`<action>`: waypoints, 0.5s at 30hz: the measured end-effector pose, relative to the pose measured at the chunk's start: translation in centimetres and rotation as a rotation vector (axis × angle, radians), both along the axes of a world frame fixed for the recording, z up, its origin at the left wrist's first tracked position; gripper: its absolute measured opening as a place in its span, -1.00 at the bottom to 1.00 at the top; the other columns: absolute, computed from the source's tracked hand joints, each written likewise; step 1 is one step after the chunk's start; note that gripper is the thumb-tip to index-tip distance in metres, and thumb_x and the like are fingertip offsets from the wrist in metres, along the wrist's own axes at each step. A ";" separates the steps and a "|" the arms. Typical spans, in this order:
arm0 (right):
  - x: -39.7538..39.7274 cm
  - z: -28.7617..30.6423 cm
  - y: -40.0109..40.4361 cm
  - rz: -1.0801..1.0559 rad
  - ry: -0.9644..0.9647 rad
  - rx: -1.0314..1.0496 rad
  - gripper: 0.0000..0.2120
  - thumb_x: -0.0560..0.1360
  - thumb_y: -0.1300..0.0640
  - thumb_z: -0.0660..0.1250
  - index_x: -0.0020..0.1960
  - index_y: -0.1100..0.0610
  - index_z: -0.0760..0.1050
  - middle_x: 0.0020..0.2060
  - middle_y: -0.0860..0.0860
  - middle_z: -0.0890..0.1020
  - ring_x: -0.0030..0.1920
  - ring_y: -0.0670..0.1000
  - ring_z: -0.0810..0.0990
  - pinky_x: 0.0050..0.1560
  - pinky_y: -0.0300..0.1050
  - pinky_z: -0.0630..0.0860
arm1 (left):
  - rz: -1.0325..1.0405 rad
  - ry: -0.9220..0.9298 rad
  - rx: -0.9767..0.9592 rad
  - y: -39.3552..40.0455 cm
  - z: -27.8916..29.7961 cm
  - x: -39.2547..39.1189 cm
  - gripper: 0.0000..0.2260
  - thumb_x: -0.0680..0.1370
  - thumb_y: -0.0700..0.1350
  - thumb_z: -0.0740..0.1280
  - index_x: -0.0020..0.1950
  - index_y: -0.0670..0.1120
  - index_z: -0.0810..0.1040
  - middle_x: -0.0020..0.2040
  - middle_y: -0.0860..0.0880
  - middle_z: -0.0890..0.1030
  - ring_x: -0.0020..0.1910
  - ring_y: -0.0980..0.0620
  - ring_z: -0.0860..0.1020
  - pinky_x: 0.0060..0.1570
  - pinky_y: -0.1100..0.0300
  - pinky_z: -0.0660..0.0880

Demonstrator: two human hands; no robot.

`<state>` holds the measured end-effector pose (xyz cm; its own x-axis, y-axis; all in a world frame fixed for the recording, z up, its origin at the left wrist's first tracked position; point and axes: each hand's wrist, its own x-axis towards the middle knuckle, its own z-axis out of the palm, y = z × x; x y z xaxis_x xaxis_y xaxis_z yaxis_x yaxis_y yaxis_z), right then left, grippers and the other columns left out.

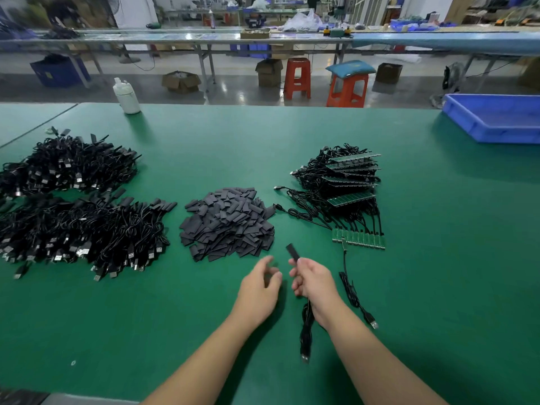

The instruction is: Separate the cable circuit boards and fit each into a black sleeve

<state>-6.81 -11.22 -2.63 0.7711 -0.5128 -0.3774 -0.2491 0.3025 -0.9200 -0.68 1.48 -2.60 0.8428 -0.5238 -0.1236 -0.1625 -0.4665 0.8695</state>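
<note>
My right hand [311, 279] pinches a cable end covered by a black sleeve [292, 251], which sticks up from my fingers; its cable [306, 331] hangs below my wrist with a USB plug at the end. Just to the left, my left hand [258, 287] hovers with loosely curled fingers and holds nothing. A heap of loose black sleeves [228, 223] lies ahead of my hands. A strip of joined green circuit boards [358, 238] lies to the right, in front of a stack of more board strips with cables [347, 179].
Two big piles of finished black cables [76, 211] fill the left of the green table [438, 258]. One loose cable [355, 299] trails from the board strip toward me. A blue tray [496, 118] sits far right, a white bottle [127, 96] far left.
</note>
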 end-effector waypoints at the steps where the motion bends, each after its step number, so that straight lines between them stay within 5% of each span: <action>1: 0.2 0.2 -0.1 -0.105 -0.061 0.152 -0.76 0.68 0.16 0.13 0.07 0.21 0.56 -0.26 0.03 0.56 -0.42 -0.08 0.46 -0.38 -0.19 0.40 | -0.061 0.110 -0.031 0.0 0.2 -0.5 -0.73 0.62 -0.10 0.28 0.32 -0.01 0.51 0.07 0.04 0.64 0.03 0.02 0.61 0.20 0.02 0.52; 5: 1.4 1.6 -0.5 -0.368 -0.251 0.590 -0.77 0.69 0.17 0.10 0.03 0.21 0.51 -0.30 0.03 0.50 -0.36 -0.06 0.41 -0.30 -0.20 0.36 | -0.222 0.387 -0.241 0.1 0.8 -1.9 -0.74 0.60 -0.25 0.33 0.26 -0.04 0.50 -0.16 -0.09 0.62 -0.29 0.06 0.57 -0.22 0.15 0.55; 9: 2.2 2.7 -0.1 -0.273 -0.322 0.559 -0.76 0.69 0.18 0.12 0.05 0.22 0.54 -0.22 0.08 0.63 -0.26 -0.03 0.60 -0.20 -0.20 0.54 | -0.130 0.383 -0.198 0.5 1.3 -1.6 -0.90 0.56 -0.32 0.36 0.04 -0.18 0.56 -0.22 -0.12 0.63 -0.40 0.06 0.55 -0.36 0.26 0.48; 10: 2.2 2.9 -0.1 -0.201 -0.285 0.410 -0.76 0.68 0.16 0.14 0.09 0.21 0.57 -0.13 0.08 0.68 -0.17 -0.03 0.65 -0.10 -0.17 0.56 | -0.120 0.352 -0.173 0.8 1.6 -1.0 -0.92 0.56 -0.29 0.37 -0.01 -0.14 0.58 -0.23 -0.11 0.64 -0.40 0.05 0.55 -0.37 0.27 0.47; 12: 1.9 2.9 -1.2 -0.011 -0.039 -0.212 -0.75 0.67 0.08 0.18 0.19 0.13 0.58 0.14 0.06 0.66 0.13 -0.02 0.62 0.16 -0.14 0.47 | -0.063 0.186 -0.079 1.9 2.6 0.8 -0.93 0.54 -0.20 0.42 -0.04 -0.04 0.62 -0.20 0.00 0.67 -0.34 0.10 0.58 -0.28 0.31 0.48; 14: 1.1 2.1 -3.2 0.142 0.306 -0.982 -0.63 0.65 -0.03 0.17 0.39 0.08 0.47 0.39 0.07 0.47 0.40 0.06 0.40 0.37 -0.03 0.33 | 0.020 -0.147 0.097 3.9 3.9 3.6 -0.89 0.54 -0.13 0.42 0.02 0.05 0.65 -0.11 0.14 0.67 -0.23 0.23 0.59 -0.11 0.36 0.49; 15: 0.4 1.7 -4.4 0.198 0.447 -1.199 -0.57 0.65 -0.08 0.14 0.46 0.03 0.39 0.48 0.10 0.35 0.49 0.11 0.27 0.45 0.06 0.24 | 0.059 -0.300 0.177 5.2 4.6 5.2 -0.87 0.55 -0.14 0.40 0.07 0.02 0.65 -0.07 0.13 0.66 -0.19 0.22 0.59 -0.02 0.33 0.50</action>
<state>-6.41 -15.58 -0.92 0.7994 -0.6007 -0.0078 -0.5490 -0.7253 -0.4154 4.51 6.71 1.99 0.8836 -0.4656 0.0493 -0.3663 -0.6219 0.6921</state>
